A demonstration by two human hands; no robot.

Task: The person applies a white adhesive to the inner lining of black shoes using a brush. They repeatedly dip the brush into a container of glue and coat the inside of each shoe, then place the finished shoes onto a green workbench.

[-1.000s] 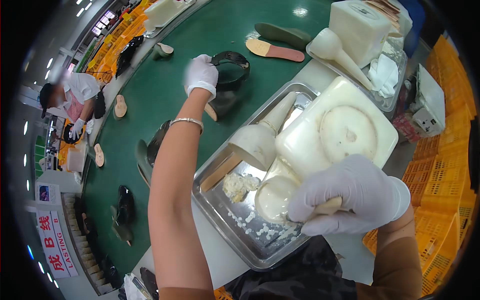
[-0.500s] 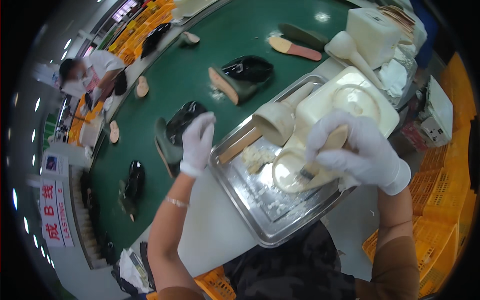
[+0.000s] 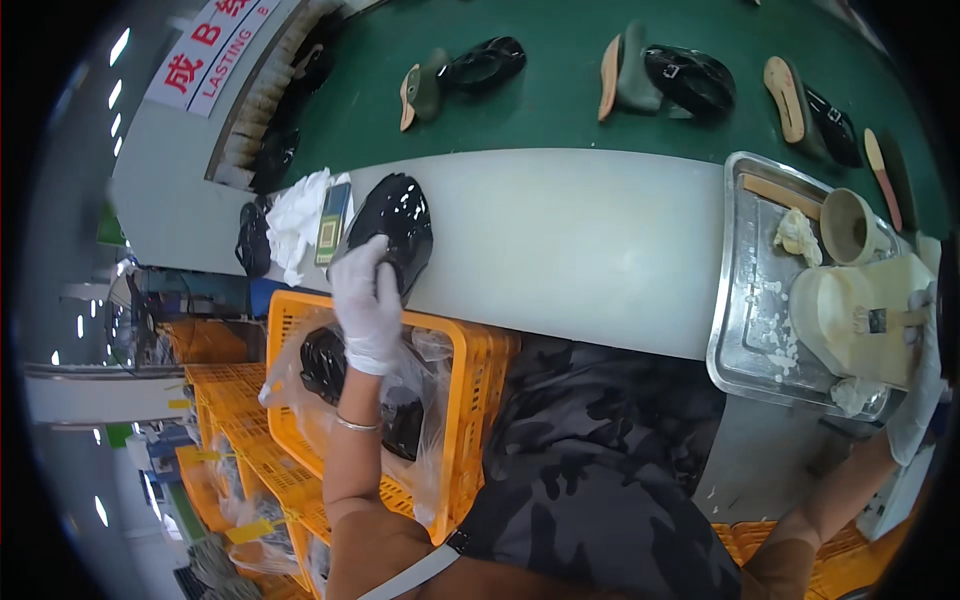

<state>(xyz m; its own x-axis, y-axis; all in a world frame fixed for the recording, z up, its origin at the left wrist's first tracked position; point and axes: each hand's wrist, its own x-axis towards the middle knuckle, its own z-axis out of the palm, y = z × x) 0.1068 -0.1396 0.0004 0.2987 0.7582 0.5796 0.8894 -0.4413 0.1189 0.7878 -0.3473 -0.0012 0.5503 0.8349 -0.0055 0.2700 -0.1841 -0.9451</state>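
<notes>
Gloved fingers of the left hand (image 3: pixel 368 305) curl over the near edge of a glossy black shoe upper (image 3: pixel 393 228), gripping it where it lies on the white bench (image 3: pixel 560 240). Just left of those fingers sit a crumpled white cloth (image 3: pixel 300 220) and a small dark card. Below the wrist, an orange crate (image 3: pixel 470 380) lined with clear plastic holds more black uppers. Far off to the right, the right hand (image 3: pixel 920 390), also gloved, rests against a cream glue container (image 3: pixel 865 315) in a metal tray (image 3: pixel 735 330); whether its fingers clasp anything I cannot tell. Beyond the fingertips, a green conveyor (image 3: pixel 540 90) carries shoes and insoles.
</notes>
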